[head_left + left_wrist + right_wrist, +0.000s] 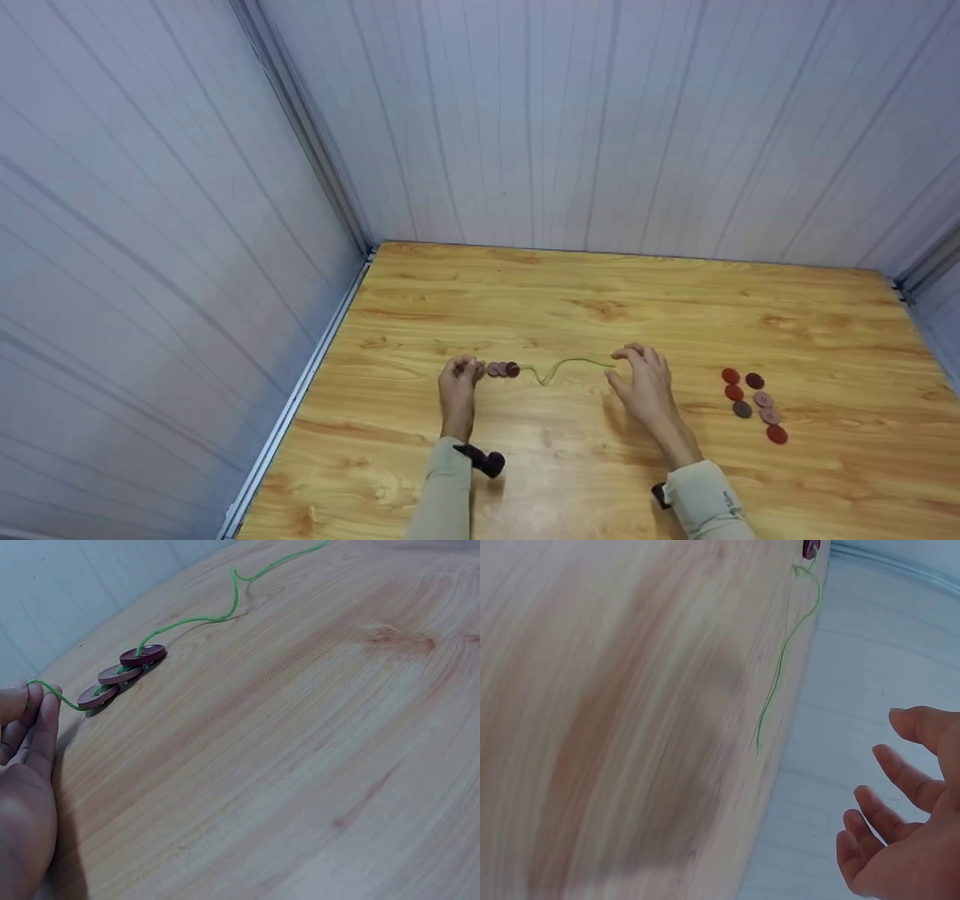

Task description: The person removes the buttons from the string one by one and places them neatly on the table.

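Observation:
My left hand (457, 386) pinches one end of a green string (187, 620) between thumb and fingertips. Three buttons are threaded on the string beside that hand: two pinkish-brown buttons (97, 696) and a dark maroon button (142, 655). They overlap in a slanted row on the table. From the maroon button the string runs in a wavy line to the right. Its loose far end lies near my right hand (649, 386). In the right wrist view, the right hand's fingers (911, 784) are spread and slightly bent, with nothing between them, apart from the string.
On the right of the wooden table (600, 300) lie several loose buttons in two rough columns, among them a red button (777, 434), a grey button (742, 409) and a pink button (763, 399). Pale panel walls (570, 127) border the table at the back and left.

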`<state>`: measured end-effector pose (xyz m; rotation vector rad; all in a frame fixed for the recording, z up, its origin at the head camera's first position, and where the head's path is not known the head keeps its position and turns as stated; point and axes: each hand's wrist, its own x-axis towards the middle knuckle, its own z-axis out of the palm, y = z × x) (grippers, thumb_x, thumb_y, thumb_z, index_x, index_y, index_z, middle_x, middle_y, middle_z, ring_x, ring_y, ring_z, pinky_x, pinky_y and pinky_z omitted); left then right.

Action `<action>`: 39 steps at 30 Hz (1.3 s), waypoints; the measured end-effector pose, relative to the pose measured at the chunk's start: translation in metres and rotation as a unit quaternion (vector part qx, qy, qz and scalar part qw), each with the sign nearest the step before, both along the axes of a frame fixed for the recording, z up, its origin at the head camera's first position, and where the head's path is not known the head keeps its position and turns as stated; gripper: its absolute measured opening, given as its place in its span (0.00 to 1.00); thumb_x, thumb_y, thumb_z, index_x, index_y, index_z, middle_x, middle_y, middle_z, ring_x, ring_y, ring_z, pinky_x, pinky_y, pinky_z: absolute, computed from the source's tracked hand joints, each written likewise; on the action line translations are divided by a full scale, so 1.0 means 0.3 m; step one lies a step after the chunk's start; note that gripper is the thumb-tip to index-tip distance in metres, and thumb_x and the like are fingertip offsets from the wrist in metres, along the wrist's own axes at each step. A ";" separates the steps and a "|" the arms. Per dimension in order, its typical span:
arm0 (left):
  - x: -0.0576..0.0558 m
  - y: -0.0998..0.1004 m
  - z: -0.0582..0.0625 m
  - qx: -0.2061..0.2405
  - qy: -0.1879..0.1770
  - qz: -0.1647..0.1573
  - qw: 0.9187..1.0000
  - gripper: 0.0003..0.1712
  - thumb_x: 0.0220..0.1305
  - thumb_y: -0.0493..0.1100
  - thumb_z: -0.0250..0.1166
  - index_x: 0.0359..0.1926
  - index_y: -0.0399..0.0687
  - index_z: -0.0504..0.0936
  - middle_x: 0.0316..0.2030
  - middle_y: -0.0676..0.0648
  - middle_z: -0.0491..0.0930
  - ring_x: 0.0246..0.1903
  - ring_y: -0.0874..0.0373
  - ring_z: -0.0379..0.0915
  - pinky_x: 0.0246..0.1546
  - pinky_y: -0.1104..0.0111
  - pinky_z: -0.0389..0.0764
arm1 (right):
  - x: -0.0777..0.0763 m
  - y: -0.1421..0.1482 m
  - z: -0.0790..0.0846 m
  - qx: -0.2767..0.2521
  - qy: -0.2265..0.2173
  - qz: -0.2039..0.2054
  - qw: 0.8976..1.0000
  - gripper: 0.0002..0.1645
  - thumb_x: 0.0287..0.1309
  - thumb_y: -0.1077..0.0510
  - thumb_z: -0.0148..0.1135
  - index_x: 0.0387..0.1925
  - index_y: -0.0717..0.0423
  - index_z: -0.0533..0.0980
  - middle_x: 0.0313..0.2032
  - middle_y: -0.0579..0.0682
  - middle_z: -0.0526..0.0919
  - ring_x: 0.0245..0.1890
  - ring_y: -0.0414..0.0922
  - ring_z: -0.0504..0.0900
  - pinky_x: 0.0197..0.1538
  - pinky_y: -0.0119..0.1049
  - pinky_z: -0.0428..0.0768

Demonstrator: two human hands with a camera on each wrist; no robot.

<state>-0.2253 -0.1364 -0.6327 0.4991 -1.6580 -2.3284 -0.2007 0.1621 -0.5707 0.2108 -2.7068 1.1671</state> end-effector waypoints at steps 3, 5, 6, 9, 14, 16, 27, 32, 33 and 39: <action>-0.002 -0.003 -0.002 0.005 0.000 0.006 1.000 0.07 0.67 0.33 0.58 0.40 0.30 0.73 0.36 0.39 0.79 0.39 0.50 0.79 0.48 0.62 0.83 | -0.008 -0.035 -0.006 -0.011 0.007 0.012 1.000 0.18 0.58 0.57 0.66 0.48 0.62 0.77 0.57 0.62 0.71 0.57 0.60 0.65 0.58 0.57 0.64; -0.003 -0.004 -0.004 0.008 -0.001 0.008 1.000 0.07 0.67 0.33 0.58 0.40 0.29 0.73 0.35 0.39 0.79 0.38 0.50 0.79 0.48 0.62 0.84 | -0.012 -0.058 -0.014 -0.019 0.011 0.018 1.000 0.18 0.58 0.57 0.66 0.48 0.62 0.77 0.56 0.61 0.71 0.56 0.60 0.66 0.58 0.57 0.65; -0.002 -0.005 -0.004 0.009 -0.001 0.008 1.000 0.08 0.67 0.33 0.58 0.41 0.28 0.73 0.35 0.39 0.79 0.38 0.50 0.79 0.47 0.62 0.84 | -0.014 -0.068 -0.019 -0.024 0.012 0.021 0.999 0.18 0.58 0.57 0.66 0.48 0.62 0.77 0.56 0.61 0.72 0.56 0.59 0.66 0.58 0.57 0.65; 0.000 -0.006 -0.004 0.006 -0.002 0.008 1.000 0.09 0.67 0.33 0.58 0.42 0.27 0.72 0.36 0.39 0.79 0.39 0.49 0.79 0.47 0.62 0.84 | -0.021 -0.098 -0.035 -0.039 0.014 0.029 0.999 0.18 0.57 0.57 0.66 0.48 0.62 0.77 0.55 0.60 0.72 0.57 0.59 0.66 0.59 0.57 0.65; 0.005 -0.007 -0.003 0.000 -0.001 0.006 1.000 0.08 0.67 0.33 0.58 0.42 0.28 0.73 0.37 0.37 0.79 0.41 0.46 0.79 0.48 0.61 0.83 | -0.035 -0.139 -0.063 -0.048 0.006 0.041 0.998 0.19 0.57 0.57 0.67 0.48 0.60 0.77 0.55 0.58 0.72 0.59 0.58 0.66 0.61 0.57 0.65; 0.007 -0.007 -0.001 -0.001 -0.004 0.005 1.000 0.08 0.67 0.33 0.58 0.42 0.29 0.73 0.38 0.37 0.79 0.41 0.46 0.79 0.48 0.61 0.83 | -0.041 -0.152 -0.074 -0.046 -0.001 0.042 0.998 0.19 0.57 0.56 0.67 0.49 0.60 0.77 0.55 0.57 0.72 0.58 0.58 0.66 0.61 0.57 0.65; 0.005 -0.007 -0.002 0.006 -0.010 -0.004 1.000 0.08 0.68 0.34 0.57 0.43 0.30 0.72 0.40 0.36 0.79 0.43 0.46 0.79 0.50 0.61 0.82 | -0.064 -0.219 -0.108 -0.020 -0.009 0.060 0.998 0.19 0.58 0.56 0.66 0.50 0.59 0.77 0.55 0.57 0.72 0.58 0.57 0.66 0.61 0.56 0.67; 0.001 -0.004 -0.001 0.012 -0.008 -0.003 1.000 0.08 0.67 0.33 0.57 0.42 0.29 0.72 0.38 0.38 0.79 0.41 0.48 0.79 0.49 0.61 0.83 | -0.075 -0.252 -0.112 -0.008 -0.013 0.073 0.997 0.19 0.59 0.55 0.65 0.50 0.58 0.77 0.55 0.57 0.72 0.57 0.57 0.67 0.61 0.57 0.65; 0.000 -0.003 -0.001 0.014 -0.009 -0.001 1.000 0.08 0.67 0.33 0.58 0.42 0.29 0.72 0.38 0.38 0.79 0.41 0.49 0.79 0.49 0.62 0.83 | -0.077 -0.259 -0.113 -0.007 -0.014 0.076 0.997 0.18 0.59 0.55 0.65 0.49 0.58 0.77 0.55 0.56 0.72 0.57 0.57 0.67 0.61 0.57 0.65; -0.005 0.001 0.003 0.009 -0.010 0.007 1.000 0.08 0.67 0.33 0.58 0.41 0.28 0.73 0.36 0.39 0.79 0.38 0.50 0.80 0.47 0.62 0.84 | -0.090 -0.287 -0.124 0.005 -0.006 0.083 0.997 0.17 0.60 0.56 0.65 0.49 0.57 0.77 0.55 0.56 0.73 0.57 0.57 0.66 0.62 0.57 0.64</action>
